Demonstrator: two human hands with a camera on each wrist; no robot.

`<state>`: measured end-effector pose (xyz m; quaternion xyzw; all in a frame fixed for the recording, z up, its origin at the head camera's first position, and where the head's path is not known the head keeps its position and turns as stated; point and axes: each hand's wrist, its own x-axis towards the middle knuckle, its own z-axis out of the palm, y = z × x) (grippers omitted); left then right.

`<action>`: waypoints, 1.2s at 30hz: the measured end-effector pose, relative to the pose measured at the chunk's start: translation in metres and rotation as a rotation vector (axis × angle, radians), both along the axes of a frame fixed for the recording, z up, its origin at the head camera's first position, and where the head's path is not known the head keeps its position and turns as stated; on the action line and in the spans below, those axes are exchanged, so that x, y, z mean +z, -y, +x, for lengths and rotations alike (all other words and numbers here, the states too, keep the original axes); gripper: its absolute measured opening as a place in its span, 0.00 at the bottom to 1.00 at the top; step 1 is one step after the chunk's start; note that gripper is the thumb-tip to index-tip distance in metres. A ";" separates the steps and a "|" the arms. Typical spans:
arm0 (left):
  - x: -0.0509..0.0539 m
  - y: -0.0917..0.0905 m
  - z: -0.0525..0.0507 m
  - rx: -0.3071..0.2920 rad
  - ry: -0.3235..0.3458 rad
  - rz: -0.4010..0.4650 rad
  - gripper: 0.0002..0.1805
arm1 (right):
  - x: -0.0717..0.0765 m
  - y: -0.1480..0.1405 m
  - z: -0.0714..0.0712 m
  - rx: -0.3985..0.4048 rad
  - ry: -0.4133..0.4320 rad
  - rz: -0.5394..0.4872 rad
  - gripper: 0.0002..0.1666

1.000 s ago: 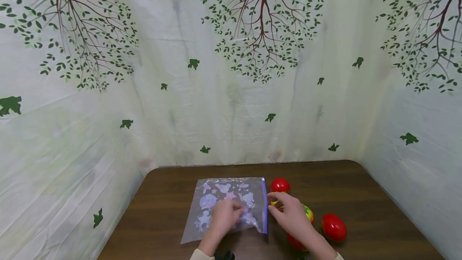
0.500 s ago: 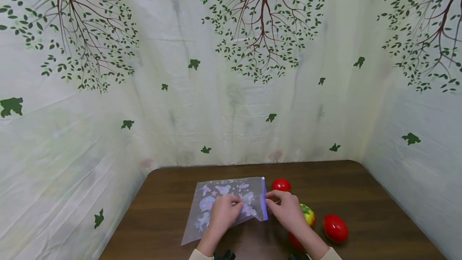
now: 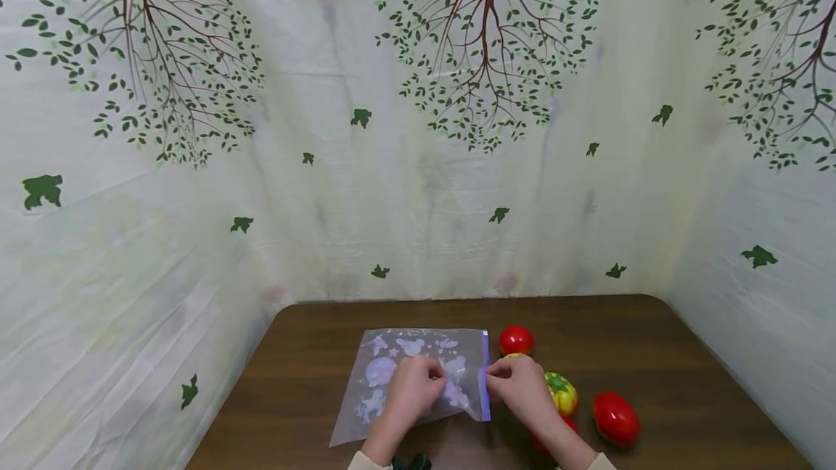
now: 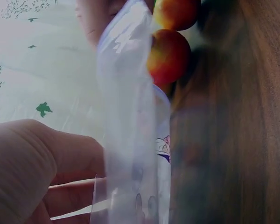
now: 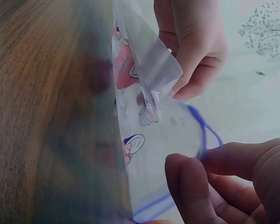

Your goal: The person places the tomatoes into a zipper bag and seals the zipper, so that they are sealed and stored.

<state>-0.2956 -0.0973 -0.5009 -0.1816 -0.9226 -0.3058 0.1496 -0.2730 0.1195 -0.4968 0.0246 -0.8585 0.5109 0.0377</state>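
Note:
A clear zip bag (image 3: 379, 383) printed with pastel pictures lies on the table, its purple zip edge (image 3: 485, 412) to the right. My left hand (image 3: 411, 390) pinches the bag's film near its middle; the right wrist view shows this raised fold of film (image 5: 161, 70) at the left hand's fingertips. At the zip edge my right hand (image 3: 522, 390) pinches the purple strip between thumb and fingers. In the right wrist view the bag's mouth gapes slightly, with two purple lines apart. Close by my right hand sits a yellow-green round fruit or vegetable (image 3: 562, 392), shiny like a toy.
A red round fruit (image 3: 516, 339) stands behind my right hand, and a larger red one (image 3: 617, 418) lies to its right. Another red piece is partly hidden under the right forearm. The brown table (image 3: 313, 339) meets a tree-printed curtain (image 3: 418, 201) at the back.
My right hand has moved from just beside the zip edge onto it and now pinches it. The zip edge lifted and came down again. My left hand stays in nearly the same place.

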 end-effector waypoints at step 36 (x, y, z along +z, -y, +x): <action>0.028 0.036 0.000 0.017 0.105 0.138 0.14 | -0.013 -0.004 0.001 -0.006 -0.039 0.058 0.04</action>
